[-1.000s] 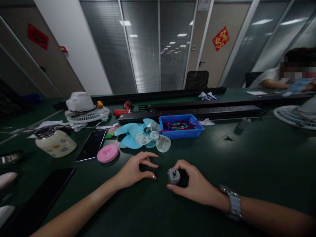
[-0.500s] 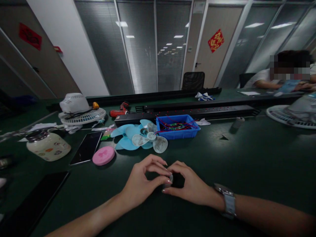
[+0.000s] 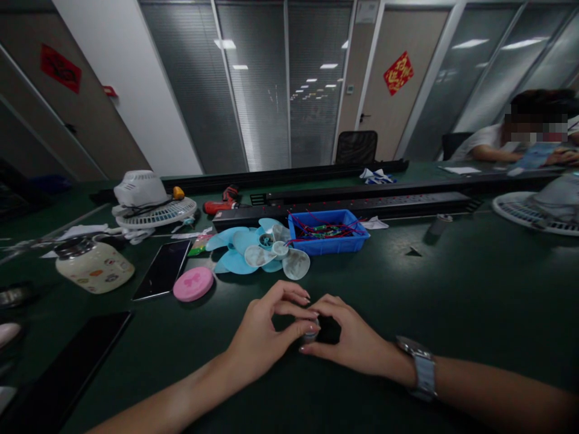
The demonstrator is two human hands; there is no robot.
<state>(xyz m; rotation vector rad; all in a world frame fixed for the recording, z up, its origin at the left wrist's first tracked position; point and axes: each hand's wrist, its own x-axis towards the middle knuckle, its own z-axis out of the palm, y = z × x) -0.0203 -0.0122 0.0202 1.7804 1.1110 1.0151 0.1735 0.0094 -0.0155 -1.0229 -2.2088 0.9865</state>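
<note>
Over the dark green table, my left hand [image 3: 266,325] and my right hand [image 3: 346,331] meet around a small grey cylinder [image 3: 310,335]. My left thumb and fingertips pinch its upper part. My right hand curves round its right side, thumb low and index finger high, closed on it. Fingers cover most of the cylinder, so its exact kind does not show. Beyond my hands lie light blue fan blades [image 3: 239,250] and a greyish fan blade piece [image 3: 296,264]. Behind these stands a blue bin [image 3: 332,243] with red wires and small green parts.
A pink round case [image 3: 193,284], a phone [image 3: 163,270] and a cream jar [image 3: 94,265] lie left. Farther back are a red drill [image 3: 221,202], black rails [image 3: 362,205] and white fan housings [image 3: 145,196]. Another small cylinder [image 3: 439,224] stands right. A co-worker [image 3: 488,144] sits far right.
My fingers have shifted slightly on the small grey cylinder; its pale rim, seen beside my left thumb before, now shows differently, with more of its side below the thumb. The whole view has moved slightly.
</note>
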